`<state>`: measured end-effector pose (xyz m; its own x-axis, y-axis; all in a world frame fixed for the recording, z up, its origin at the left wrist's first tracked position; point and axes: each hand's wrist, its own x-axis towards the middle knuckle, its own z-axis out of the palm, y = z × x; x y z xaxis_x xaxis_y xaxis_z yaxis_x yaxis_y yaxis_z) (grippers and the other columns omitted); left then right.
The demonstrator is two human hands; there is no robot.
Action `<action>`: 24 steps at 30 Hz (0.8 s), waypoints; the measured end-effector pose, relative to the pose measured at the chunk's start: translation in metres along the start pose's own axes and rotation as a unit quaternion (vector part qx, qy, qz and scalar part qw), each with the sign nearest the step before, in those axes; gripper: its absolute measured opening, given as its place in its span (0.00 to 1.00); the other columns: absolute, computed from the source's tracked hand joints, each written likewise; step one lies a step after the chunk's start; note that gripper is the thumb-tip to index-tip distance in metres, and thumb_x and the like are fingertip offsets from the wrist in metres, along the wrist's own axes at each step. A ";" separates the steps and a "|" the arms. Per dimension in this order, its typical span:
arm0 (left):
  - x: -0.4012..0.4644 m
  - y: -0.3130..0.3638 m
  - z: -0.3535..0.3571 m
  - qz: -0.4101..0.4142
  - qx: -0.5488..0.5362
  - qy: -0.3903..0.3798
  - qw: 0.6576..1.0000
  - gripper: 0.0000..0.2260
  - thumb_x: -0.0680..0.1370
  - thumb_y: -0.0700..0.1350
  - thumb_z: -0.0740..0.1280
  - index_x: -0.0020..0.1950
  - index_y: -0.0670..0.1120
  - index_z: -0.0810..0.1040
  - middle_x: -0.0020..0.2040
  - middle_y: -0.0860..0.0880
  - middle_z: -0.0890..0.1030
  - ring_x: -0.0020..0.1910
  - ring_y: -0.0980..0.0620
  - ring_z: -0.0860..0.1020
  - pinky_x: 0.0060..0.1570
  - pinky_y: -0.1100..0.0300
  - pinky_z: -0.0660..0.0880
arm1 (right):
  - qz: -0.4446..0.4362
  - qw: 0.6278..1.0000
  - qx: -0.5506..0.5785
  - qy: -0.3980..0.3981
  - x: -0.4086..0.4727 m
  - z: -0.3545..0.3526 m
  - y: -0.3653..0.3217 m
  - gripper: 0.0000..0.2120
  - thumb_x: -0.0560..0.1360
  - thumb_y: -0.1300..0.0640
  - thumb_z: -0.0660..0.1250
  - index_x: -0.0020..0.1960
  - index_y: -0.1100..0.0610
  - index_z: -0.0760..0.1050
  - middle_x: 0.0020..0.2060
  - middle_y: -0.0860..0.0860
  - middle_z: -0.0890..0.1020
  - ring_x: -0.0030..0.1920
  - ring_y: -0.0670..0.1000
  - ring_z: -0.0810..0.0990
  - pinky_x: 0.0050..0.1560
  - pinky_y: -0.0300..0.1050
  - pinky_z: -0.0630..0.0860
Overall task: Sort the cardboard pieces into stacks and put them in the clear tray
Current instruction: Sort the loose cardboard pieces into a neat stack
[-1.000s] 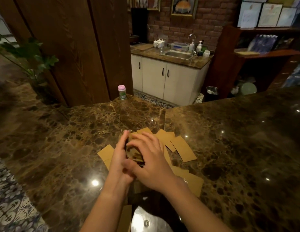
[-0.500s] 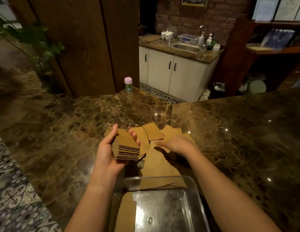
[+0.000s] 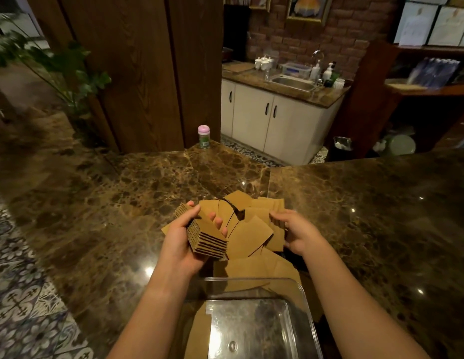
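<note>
My left hand (image 3: 183, 239) grips a cardboard stack (image 3: 207, 237); my right hand (image 3: 295, 233) curls onto loose cardboard pieces (image 3: 251, 237) beyond the clear tray (image 3: 307, 301).

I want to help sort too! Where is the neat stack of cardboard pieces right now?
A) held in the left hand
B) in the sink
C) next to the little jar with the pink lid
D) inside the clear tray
A: the left hand grips the stack of cardboard pieces above the counter, its fingers curled round it, beyond the clear tray.
</note>
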<state>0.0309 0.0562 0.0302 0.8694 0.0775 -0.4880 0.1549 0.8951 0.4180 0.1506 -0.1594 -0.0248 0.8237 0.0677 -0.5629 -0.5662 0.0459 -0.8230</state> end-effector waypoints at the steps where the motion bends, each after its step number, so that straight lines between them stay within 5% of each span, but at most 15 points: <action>1: -0.001 -0.001 0.002 -0.002 -0.001 -0.001 1.000 0.20 0.66 0.43 0.72 0.56 0.55 0.79 0.56 0.38 0.79 0.46 0.42 0.81 0.45 0.44 0.80 | -0.003 1.000 0.013 0.010 0.000 -0.005 -0.002 0.14 0.73 0.61 0.75 0.57 0.54 0.77 0.48 0.56 0.86 0.47 0.56 0.85 0.38 0.50 0.80; 4: -0.001 -0.002 0.004 -0.002 0.003 0.001 1.000 0.23 0.70 0.43 0.72 0.64 0.55 0.77 0.62 0.38 0.78 0.48 0.42 0.81 0.47 0.46 0.81 | -0.066 0.995 0.018 0.074 -0.002 -0.017 -0.007 0.10 0.75 0.61 0.72 0.55 0.52 0.79 0.48 0.54 0.86 0.48 0.55 0.84 0.37 0.49 0.79; 6: -0.002 -0.002 0.006 0.005 0.002 -0.002 1.000 0.15 0.74 0.43 0.70 0.60 0.55 0.78 0.63 0.37 0.78 0.49 0.41 0.81 0.44 0.45 0.80 | -0.149 0.978 0.047 0.139 -0.007 -0.022 -0.011 0.08 0.78 0.59 0.70 0.53 0.48 0.79 0.49 0.51 0.85 0.49 0.52 0.83 0.39 0.48 0.78; 10: -0.001 -0.003 0.005 0.030 0.002 -0.021 0.999 0.17 0.75 0.41 0.69 0.61 0.55 0.77 0.62 0.36 0.78 0.49 0.40 0.82 0.45 0.44 0.81 | -0.290 0.924 0.146 0.200 -0.029 -0.022 -0.028 0.08 0.81 0.60 0.64 0.58 0.50 0.78 0.50 0.46 0.84 0.46 0.42 0.84 0.54 0.48 0.81; 18: -0.005 -0.015 0.013 0.048 0.075 -0.144 0.986 0.28 0.68 0.37 0.66 0.67 0.54 0.76 0.58 0.37 0.83 0.51 0.40 0.82 0.48 0.42 0.80 | -0.217 0.966 0.137 0.005 -0.094 0.027 -0.025 0.11 0.79 0.58 0.68 0.58 0.46 0.79 0.49 0.49 0.87 0.50 0.51 0.86 0.47 0.54 0.84; 24: -0.011 -0.019 0.018 0.071 0.149 -0.183 0.969 0.29 0.63 0.37 0.67 0.63 0.53 0.80 0.54 0.43 0.84 0.52 0.40 0.80 0.48 0.43 0.78 | -0.235 0.963 0.130 -0.028 -0.119 0.053 -0.010 0.13 0.76 0.60 0.72 0.58 0.50 0.76 0.45 0.47 0.88 0.47 0.51 0.87 0.48 0.53 0.84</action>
<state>0.0266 0.0310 0.0415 0.9916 -0.0187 -0.1283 0.1028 0.7164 0.6901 0.0563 -0.1149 0.0548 0.9920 0.0325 -0.1216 -0.1255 0.3324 -0.9348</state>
